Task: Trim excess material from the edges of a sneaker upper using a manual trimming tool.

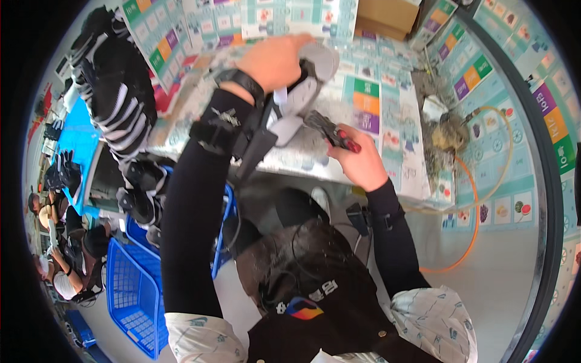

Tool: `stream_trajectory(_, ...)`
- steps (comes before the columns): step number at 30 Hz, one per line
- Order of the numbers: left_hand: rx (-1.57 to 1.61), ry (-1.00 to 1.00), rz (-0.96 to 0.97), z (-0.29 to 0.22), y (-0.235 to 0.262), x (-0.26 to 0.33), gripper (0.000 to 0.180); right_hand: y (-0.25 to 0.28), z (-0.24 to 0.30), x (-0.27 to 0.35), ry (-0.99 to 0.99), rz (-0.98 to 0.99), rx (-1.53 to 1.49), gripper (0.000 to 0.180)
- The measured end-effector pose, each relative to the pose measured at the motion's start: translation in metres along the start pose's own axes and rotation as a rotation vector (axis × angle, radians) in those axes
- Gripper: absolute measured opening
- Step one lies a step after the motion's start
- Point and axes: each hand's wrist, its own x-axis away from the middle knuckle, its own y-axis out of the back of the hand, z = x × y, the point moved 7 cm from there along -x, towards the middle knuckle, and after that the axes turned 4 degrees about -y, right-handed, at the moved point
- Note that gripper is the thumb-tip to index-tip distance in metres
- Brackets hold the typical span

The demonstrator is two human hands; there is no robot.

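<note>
Nearest, a dark apron [296,260] lay toward 6 o'clock. The right hand [361,162], past 2 o'clock from mid-view, had its fingers curled around a tool [330,129] with a red handle; the tool's dark, rough head pointed to about 10 o'clock.

Just beyond that head was the shoe [302,95], between 10 and 11 o'clock from the right fingers and apart from them. Whether the tool touched it could not be told. The left hand [272,62] gripped the shoe from above, its index finger stretched toward 2 o'clock and the other fingertips partly hidden. Most of the shoe hung at about 5 o'clock from that hand, with its rounded end at 3 o'clock. It was pale grey with black parts, tilted and held above the bench [399,163], which was covered in stained, patterned sheets.

An orange hose [475,199] curved just past 3 o'clock, and a blue basket [131,290] stood at 8. Dark, white-striped shoes were piled in a stack [121,103] at 10. Farther off, a carton [387,17] sat at 1 o'clock, and a co-worker [65,283] at 8.
</note>
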Motion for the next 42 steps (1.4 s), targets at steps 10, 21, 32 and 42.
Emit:
stream_trajectory(10,0.066,0.085,-0.047,0.0,-0.011,0.019,0.04,-0.024,0.0,0.012,0.036,0.012,-0.004,0.014)
stream_trajectory(21,0.033,0.025,-0.12,0.016,-0.002,0.016,0.035,-0.034,-0.003,0.003,0.053,0.035,0.013,0.019)
stream_trajectory(32,0.007,0.122,-0.001,-0.007,0.003,0.02,0.031,-0.016,-0.019,0.005,-0.137,0.051,-0.033,0.035)
stream_trajectory(42,-0.18,0.179,-0.063,-0.014,0.009,0.025,0.028,-0.03,-0.032,0.001,-0.2,0.2,-0.096,0.041)
